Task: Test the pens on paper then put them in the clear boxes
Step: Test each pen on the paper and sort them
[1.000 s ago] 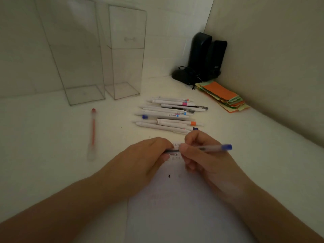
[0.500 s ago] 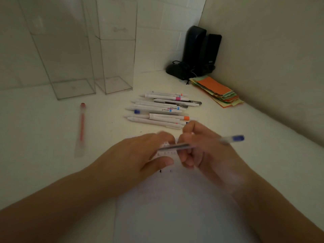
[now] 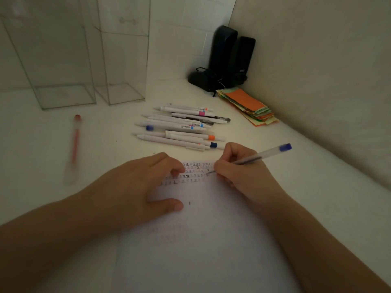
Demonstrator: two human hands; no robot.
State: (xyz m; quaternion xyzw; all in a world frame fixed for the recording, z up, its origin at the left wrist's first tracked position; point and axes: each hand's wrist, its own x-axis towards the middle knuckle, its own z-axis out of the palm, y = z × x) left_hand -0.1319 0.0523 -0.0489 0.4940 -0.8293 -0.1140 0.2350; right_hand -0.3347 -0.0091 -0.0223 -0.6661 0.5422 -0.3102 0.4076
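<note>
Both hands have parted since the earlier frames, where they met over the pen's tip end; now the left hand (image 3: 135,187) lies flat with relaxed fingers on the paper (image 3: 201,240), holding nothing, while the right hand (image 3: 239,172) pinches the blue-capped pen (image 3: 260,156) in a writing grip, its tip at the right end of the rows of small marks near the sheet's top edge.

Risks, as I judge them: the sheet is thin and smooth on a smooth white table (image 3: 317,197), so it may slide if the left hand eases off; the dim light may hide a faint ink line and spoil the test; a sweep of the right hand could nudge the loose pile of white pens (image 3: 179,127) lying just beyond.

The held pen is a slim clear barrel with a dark refill; a red pen (image 3: 74,144), also translucent, lies well apart on the left; the two clear boxes (image 3: 84,96), tall, hard-walled and square-based, stand near the back, no pens visible inside them.
</note>
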